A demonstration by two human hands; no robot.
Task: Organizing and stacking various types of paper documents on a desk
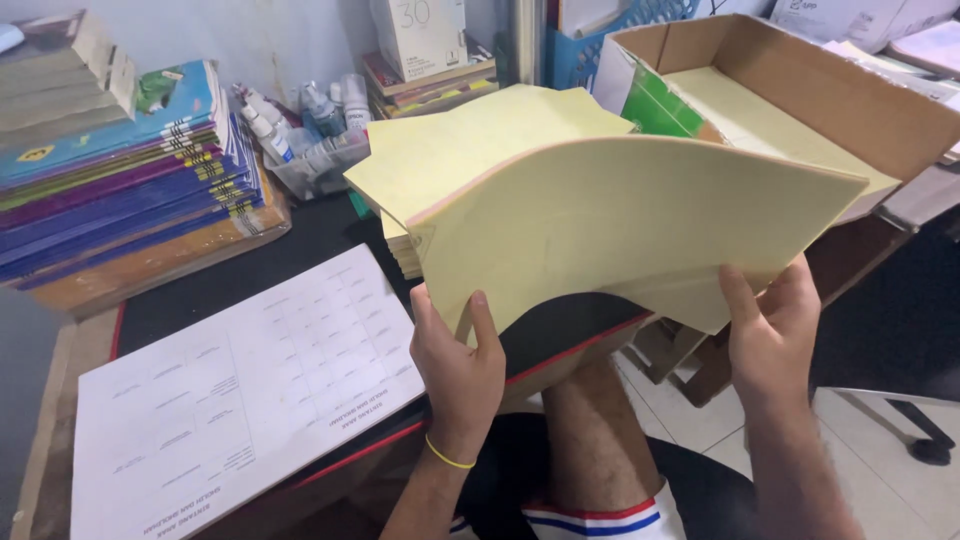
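Both my hands hold a thick sheaf of pale yellow paper, lifted and bowed above the desk edge. My left hand, with a yellow band on its wrist, grips the sheaf's lower left corner. My right hand grips its lower right edge. Behind it lies a stack of the same yellow paper on the black desk mat.
White printed sheets lie at the front left of the desk. A pile of coloured books stands at far left, small bottles in a tray behind. An open cardboard box with yellow paper is at right. My knee and tiled floor show below.
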